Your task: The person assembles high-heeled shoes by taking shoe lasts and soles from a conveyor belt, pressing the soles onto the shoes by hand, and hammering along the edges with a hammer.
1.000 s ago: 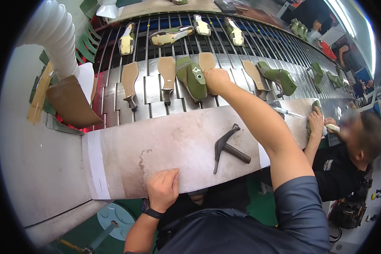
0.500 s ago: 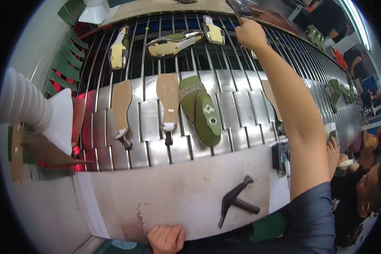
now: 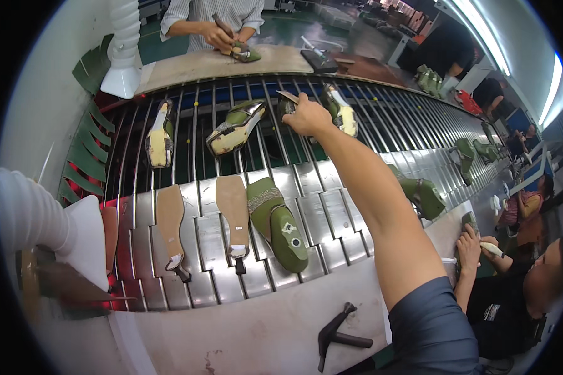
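Steel slats of a curved conveyor [image 3: 331, 219] fill the scene, with a pale workbench [image 3: 256, 337] along the near edge and more workers seated off to the right. Right arm stretched long across the belt, and the right hand [image 3: 308, 117] is out at the far rows, fingers pinched around a thin flat piece [image 3: 288, 97] that pokes up and to the left out of the grip. It looks like an insole, though the exact kind is hard to tell at this size. Just left of the hand lies an olive heeled shoe [image 3: 236, 128] on its side, pale sole showing; just right of the hand, another green shoe with a yellowish sole [image 3: 341, 112]. Further left, a third one [image 3: 159, 134]. Nearer than the hand, down the belt, a green wedge shoe [image 3: 278, 225] rests beside two tan insoles with heel pins [image 3: 233, 209], both well apart from the fingers. Below the elbow on the bench sits a black hammer [image 3: 338, 334], untouched. Left hand is out of frame. Beyond the hand, across the belt, another person's hands [image 3: 222, 37] work on a shoe at the far table [image 3: 200, 62]. A white ribbed hose [image 3: 124, 44] hangs at the far left.
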A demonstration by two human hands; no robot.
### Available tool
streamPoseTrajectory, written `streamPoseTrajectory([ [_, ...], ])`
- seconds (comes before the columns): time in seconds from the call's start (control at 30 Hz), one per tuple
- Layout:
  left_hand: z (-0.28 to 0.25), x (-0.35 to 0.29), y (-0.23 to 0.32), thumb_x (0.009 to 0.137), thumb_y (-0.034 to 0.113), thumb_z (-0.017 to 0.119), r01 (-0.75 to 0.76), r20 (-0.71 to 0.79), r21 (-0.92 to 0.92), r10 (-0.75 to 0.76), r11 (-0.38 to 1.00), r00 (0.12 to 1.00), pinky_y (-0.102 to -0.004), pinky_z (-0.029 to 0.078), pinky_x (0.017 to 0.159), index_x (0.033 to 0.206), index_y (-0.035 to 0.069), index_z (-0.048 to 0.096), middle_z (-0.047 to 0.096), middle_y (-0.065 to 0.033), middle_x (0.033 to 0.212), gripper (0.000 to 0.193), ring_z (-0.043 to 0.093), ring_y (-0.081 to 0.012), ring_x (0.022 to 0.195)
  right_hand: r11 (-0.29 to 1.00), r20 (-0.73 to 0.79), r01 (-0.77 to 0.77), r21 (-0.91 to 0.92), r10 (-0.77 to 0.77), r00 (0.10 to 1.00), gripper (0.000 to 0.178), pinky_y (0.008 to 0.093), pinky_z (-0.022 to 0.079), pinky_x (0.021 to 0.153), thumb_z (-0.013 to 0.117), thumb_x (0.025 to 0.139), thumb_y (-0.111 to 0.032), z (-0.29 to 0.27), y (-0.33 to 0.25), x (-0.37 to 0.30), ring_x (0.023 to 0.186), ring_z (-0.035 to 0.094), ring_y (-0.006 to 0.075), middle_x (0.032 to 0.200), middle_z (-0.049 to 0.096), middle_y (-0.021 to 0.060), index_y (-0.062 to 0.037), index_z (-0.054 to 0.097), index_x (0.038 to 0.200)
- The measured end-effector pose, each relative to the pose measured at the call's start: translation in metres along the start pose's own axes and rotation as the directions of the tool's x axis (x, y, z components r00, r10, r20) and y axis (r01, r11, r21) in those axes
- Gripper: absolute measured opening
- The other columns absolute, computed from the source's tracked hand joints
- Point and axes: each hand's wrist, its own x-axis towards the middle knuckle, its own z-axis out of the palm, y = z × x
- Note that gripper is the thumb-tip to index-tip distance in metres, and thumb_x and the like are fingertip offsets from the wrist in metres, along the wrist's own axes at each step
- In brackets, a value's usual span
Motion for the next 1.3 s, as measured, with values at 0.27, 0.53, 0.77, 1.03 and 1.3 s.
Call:
streamPoseTrajectory([
  [0.27, 0.006, -0.023, -0.019, 0.081, 0.014, 0.078, 0.131, 0.073, -0.182, -0.119, 0.975, 0.99, -0.0422, 0.047, 0.084, 0.122, 0.001, 0.058, 0.061, -0.0194, 0.111, 0.047, 0.059, -0.0332, 0.096, 0.826, -0.104, 0.073, 0.559, -0.018, 0.994, 0.082, 0.0428, 0.05, 0.105, 0.075, 0.085, -0.047, -0.106, -0.007, -0.215, 0.12, 0.066, 0.0393, 0.129, 0.068, 0.0284, 0.0041, 0.05, 0.144],
  [0.53, -0.026, 0.004, -0.007, 0.082, 0.024, 0.08, -0.236, -0.397, 0.573, 0.518, 0.785, 0.757, -0.0672, 0.036, 0.113, 0.136, 0.009, 0.06, 0.062, -0.0165, 0.134, 0.059, 0.059, -0.0384, 0.123, -0.046, 0.392, -0.444, 0.895, -0.392, 0.832, 0.048, 0.0313, 0.055, 0.067, 0.054, 0.109, -0.047, -0.005, -0.062, -0.548, 0.081, 0.064, 0.0139, 0.112, 0.065, 0.0075, -0.0038, 0.058, 0.129],
  [0.77, -0.052, -0.052, -0.03, 0.086, 0.024, 0.084, -0.083, -0.33, -0.182, 0.019, 0.98, 0.944, -0.0496, 0.046, 0.108, 0.13, 0.002, 0.061, 0.067, -0.0125, 0.123, 0.054, 0.066, -0.028, 0.11, -0.027, 0.325, -0.378, 0.925, -0.456, 0.828, 0.032, 0.0241, 0.046, 0.049, 0.067, 0.103, -0.017, 0.029, -0.047, -0.569, 0.056, 0.059, 0.0109, 0.1, 0.074, 0.0142, -0.0007, 0.057, 0.129],
  [1.03, -0.033, -0.078, -0.075, 0.098, 0.029, 0.076, 0.217, -0.215, -0.718, -0.507, 0.662, 0.835, -0.0293, 0.052, 0.087, 0.122, -0.005, 0.064, 0.072, -0.0076, 0.107, 0.043, 0.066, -0.0134, 0.096, 0.898, -0.226, 0.388, 0.206, -0.342, 0.912, 0.057, 0.0476, 0.053, 0.096, 0.08, 0.085, -0.032, 0.047, -0.057, -0.5, 0.106, 0.066, 0.04, 0.11, 0.068, 0.0216, 0.0007, 0.066, 0.129],
  [1.3, -0.036, -0.066, -0.064, 0.099, 0.026, 0.072, 0.105, -0.286, -0.735, -0.446, 0.67, 0.848, -0.0303, 0.052, 0.089, 0.122, -0.004, 0.063, 0.072, -0.0078, 0.108, 0.04, 0.065, -0.0144, 0.097, 0.035, 0.219, -0.222, 0.974, -0.361, 0.906, 0.053, 0.033, 0.056, 0.077, 0.05, 0.111, -0.043, 0.048, -0.064, -0.528, 0.078, 0.07, 0.0213, 0.093, 0.073, 0.0159, 0.0063, 0.068, 0.115],
])
